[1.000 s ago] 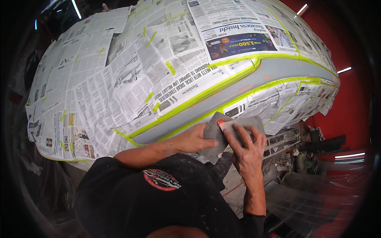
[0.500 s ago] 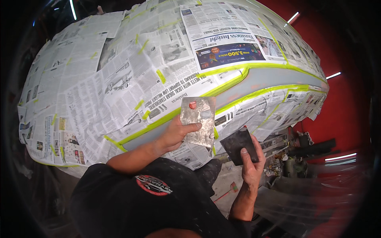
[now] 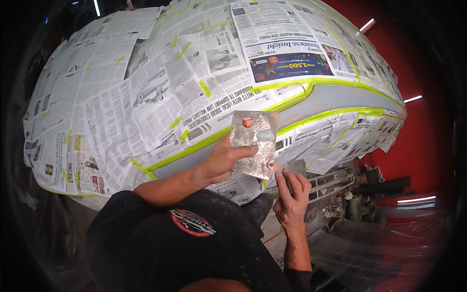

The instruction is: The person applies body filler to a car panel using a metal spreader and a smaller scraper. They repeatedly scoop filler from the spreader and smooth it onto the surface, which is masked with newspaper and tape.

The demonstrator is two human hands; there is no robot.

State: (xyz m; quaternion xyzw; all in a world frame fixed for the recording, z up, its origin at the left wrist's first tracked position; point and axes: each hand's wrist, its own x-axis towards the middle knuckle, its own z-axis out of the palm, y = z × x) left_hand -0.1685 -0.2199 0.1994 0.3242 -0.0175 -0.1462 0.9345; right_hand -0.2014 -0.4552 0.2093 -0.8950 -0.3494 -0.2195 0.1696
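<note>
My left hand [image 3: 221, 159] grips a square metal plate [image 3: 254, 146] by its left edge and holds it upright in front of a car body. One red dab of putty [image 3: 247, 121] sits near the plate's top and another at its lower right corner. My right hand [image 3: 292, 194] holds a dark grey spreader [image 3: 296, 167] with its edge against that lower right corner. Behind the plate runs a bare grey strip of body panel [image 3: 340, 100], bordered by yellow-green masking tape [image 3: 288, 104].
Newspaper [image 3: 146, 97] taped down with yellow-green strips covers the rest of the car body. Exposed car parts and clutter [image 3: 340, 194] lie below right. A red wall [image 3: 418, 141] with light bars stands at the right. Clear plastic sheeting [image 3: 379, 243] hangs at the lower right.
My left hand lifted the plate up in front of the grey strip. My right hand dropped away with the spreader, then came back up to the plate's lower right corner.
</note>
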